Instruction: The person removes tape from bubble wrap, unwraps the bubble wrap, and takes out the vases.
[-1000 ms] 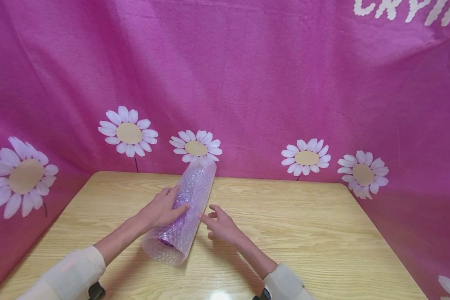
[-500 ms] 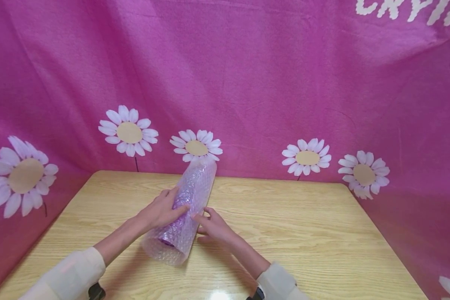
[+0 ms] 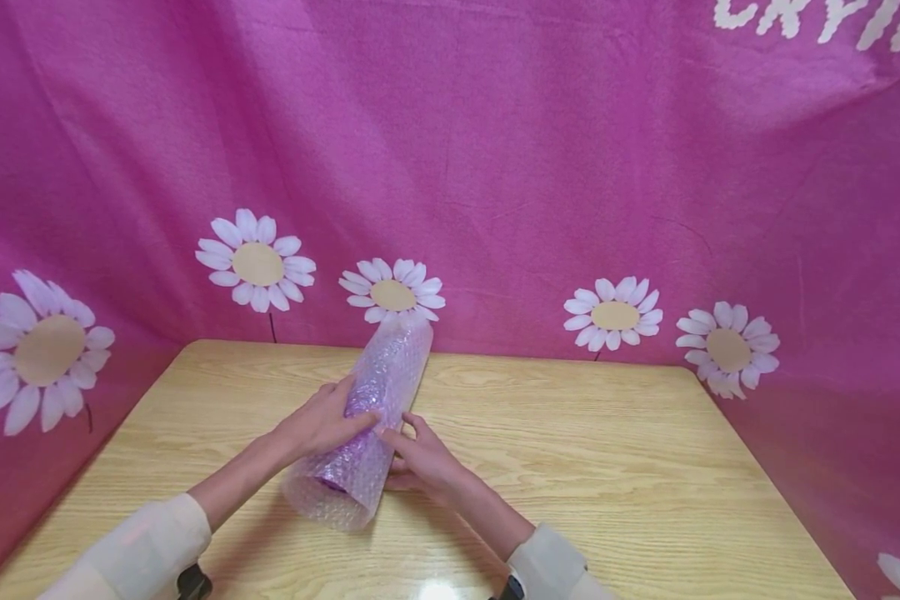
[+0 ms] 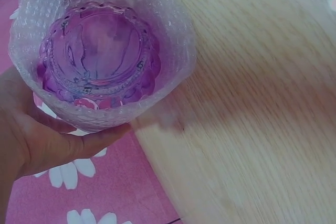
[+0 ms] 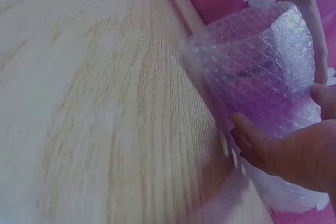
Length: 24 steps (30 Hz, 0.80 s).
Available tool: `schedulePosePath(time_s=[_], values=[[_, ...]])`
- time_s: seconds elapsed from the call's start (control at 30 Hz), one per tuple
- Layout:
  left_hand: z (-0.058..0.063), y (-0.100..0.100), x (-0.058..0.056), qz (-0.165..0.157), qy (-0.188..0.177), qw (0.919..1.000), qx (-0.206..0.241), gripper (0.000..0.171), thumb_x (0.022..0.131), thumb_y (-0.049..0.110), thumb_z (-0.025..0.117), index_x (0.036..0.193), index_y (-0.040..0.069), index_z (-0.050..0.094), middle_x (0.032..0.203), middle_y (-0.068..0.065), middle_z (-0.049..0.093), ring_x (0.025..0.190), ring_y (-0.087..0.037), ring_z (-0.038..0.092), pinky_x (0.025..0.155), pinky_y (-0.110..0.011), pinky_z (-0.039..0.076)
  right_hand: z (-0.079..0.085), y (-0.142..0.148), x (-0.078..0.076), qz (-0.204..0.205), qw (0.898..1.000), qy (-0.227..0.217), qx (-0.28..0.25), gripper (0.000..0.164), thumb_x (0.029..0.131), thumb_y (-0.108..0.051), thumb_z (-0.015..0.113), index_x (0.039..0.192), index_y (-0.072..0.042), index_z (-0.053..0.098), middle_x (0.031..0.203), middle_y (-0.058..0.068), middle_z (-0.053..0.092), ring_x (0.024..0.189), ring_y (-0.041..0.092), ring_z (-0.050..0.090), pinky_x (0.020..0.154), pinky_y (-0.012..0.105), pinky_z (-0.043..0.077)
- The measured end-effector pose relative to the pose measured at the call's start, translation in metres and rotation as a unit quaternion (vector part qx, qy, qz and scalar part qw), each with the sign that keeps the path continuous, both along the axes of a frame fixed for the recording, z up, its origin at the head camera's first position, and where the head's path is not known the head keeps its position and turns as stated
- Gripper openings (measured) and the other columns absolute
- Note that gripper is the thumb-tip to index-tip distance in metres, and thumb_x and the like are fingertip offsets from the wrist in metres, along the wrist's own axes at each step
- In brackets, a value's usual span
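You have one roll of clear, shiny bubble wrap lying on its side, slanting from the lower middle of the head frame up and slightly right, its near end flared open in a loose round mouth. Inside it sits a see-through purple glass container, set back within that mouth; your left wrist view shows its round, lobed end at the upper left, with the wrap encircling it and standing well off the glass on the right.

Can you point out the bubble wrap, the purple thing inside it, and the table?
Bubble wrap (image 3: 390, 379): head view, far half of the roll.
Purple thing (image 4: 102, 51): left wrist view, its round end.
Table (image 3: 585, 454): head view, bare wooden top.
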<state>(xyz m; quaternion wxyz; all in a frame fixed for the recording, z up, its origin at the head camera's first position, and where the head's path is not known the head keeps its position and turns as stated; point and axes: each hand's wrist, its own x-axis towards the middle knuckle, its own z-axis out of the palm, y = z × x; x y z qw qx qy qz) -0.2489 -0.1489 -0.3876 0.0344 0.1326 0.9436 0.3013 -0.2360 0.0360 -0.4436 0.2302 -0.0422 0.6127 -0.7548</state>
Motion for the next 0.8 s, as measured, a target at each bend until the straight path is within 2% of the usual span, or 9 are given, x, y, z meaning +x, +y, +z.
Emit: schedulePosePath(time_s=[0.2,0.5,0.8], values=[[0.0012,0.0002,-0.0016,-0.004,-0.017,0.9997,0.015,0.085,0.093,0.037,0.063,0.151,-0.012,0.025,0.139,-0.037,0.043,0.122,-0.046,0.050,0.097,-0.062,0.045,-0.0007,-0.0018,-0.0010,-0.003,1.000,-0.008,-0.009,0.075,0.097,-0.024,0.062,0.153,-0.002,0.018,0.122,0.027,0.060,0.108,0.046,0.063,0.084,0.054,0.055],[0.0027,0.0009,-0.0026,-0.027,-0.008,0.9984,0.050,0.080,0.092,0.028,0.065,0.146,-0.016,0.029,0.132,-0.035,0.052,0.110,-0.040,0.060,0.090,-0.054,0.052,0.0029,-0.0022,-0.0017,-0.001,1.000,-0.011,-0.015,0.068,0.097,-0.020,0.063,0.152,-0.003,0.025,0.121,0.025,0.062,0.110,0.044,0.062,0.083,0.055,0.055],[0.0036,0.0006,-0.0030,-0.024,-0.025,0.9979,0.054,0.076,0.093,0.027,0.064,0.146,-0.016,0.031,0.130,-0.034,0.054,0.107,-0.037,0.062,0.089,-0.053,0.053,0.0060,-0.0019,-0.0034,0.004,1.000,-0.002,0.003,0.065,0.098,-0.020,0.063,0.150,-0.002,0.027,0.117,0.025,0.064,0.106,0.044,0.065,0.080,0.053,0.057]])
